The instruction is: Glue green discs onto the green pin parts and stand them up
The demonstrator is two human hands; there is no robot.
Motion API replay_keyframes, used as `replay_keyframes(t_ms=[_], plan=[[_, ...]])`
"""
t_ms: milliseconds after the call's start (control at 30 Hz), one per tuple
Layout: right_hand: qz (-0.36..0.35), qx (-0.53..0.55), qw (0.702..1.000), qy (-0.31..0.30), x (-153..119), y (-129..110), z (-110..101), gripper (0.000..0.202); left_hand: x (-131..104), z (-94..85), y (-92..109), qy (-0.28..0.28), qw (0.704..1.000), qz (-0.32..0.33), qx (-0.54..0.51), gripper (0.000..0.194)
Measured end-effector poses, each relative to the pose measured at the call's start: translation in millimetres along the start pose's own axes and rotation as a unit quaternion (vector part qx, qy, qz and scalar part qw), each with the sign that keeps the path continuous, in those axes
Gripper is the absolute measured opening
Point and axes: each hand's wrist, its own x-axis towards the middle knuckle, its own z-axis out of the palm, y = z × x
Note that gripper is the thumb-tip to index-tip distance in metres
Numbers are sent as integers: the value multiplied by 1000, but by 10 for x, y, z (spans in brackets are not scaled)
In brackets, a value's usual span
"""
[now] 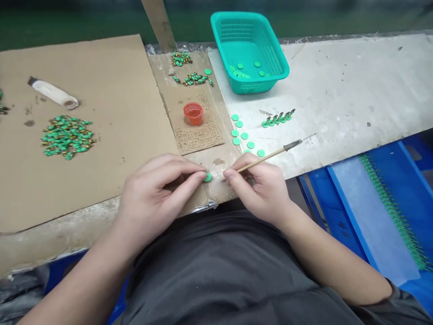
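Near the table's front edge, my left hand (158, 189) pinches a small green disc (208, 177) between thumb and fingertips. My right hand (259, 185) is closed around the wooden handle of a fine paintbrush (267, 159), its dark collar and thin tip pointing up to the right. The fingertips of my right hand are close to the disc, a small gap apart; whether they also pinch something tiny I cannot tell. Beyond my hands lie several loose green discs (244, 136). A small red cup (193, 113) stands on a speckled piece of cardboard (203, 139).
A teal basket (284, 72) holding green discs stands at the back. Discs with small figures (279, 118) stand in a row at right. Piles of small green-and-gold figures (67, 136) and a white tube (54, 93) lie left. A blue crate (352, 216) holds rows of green pieces (392, 210).
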Motion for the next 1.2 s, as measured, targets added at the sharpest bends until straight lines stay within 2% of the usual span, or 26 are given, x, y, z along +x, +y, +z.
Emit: replay_keyframes(t_ms=[133, 233, 533, 800, 900, 1000, 1067, 1133, 1200], plan=[[-15, -24, 1000, -7, -1, 3, -16, 23, 64, -154, 92, -12, 985, -114, -131, 22], [-26, -33, 999, -12, 2, -7, -11, 23, 116, -276, 170, -31, 969, -149, -196, 29], [-30, -42, 999, -13, 2, -19, 21, 22, 175, -400, 245, -70, 958, -144, -237, 30], [-30, -20, 999, -10, 10, 18, 45, 22, 216, -372, 286, -79, 953, -159, -245, 40], [-36, 8, 999, -2, -35, 9, 27, 23, 266, -325, 263, -73, 966, -159, -189, 45], [-35, 21, 999, 11, -152, 32, -43, 22, 438, -256, 236, -44, 985, -139, -92, 48], [-24, 8, 999, 25, -260, 59, -119, 22, 642, -183, 256, -63, 992, -98, -47, 45], [-8, -9, 999, 46, -373, 75, -206, 23, 905, -61, 331, -100, 995, -28, -12, 39], [7, -16, 998, 66, -467, 77, -288, 23, 1210, 134, 448, -117, 990, 77, 31, 37]])
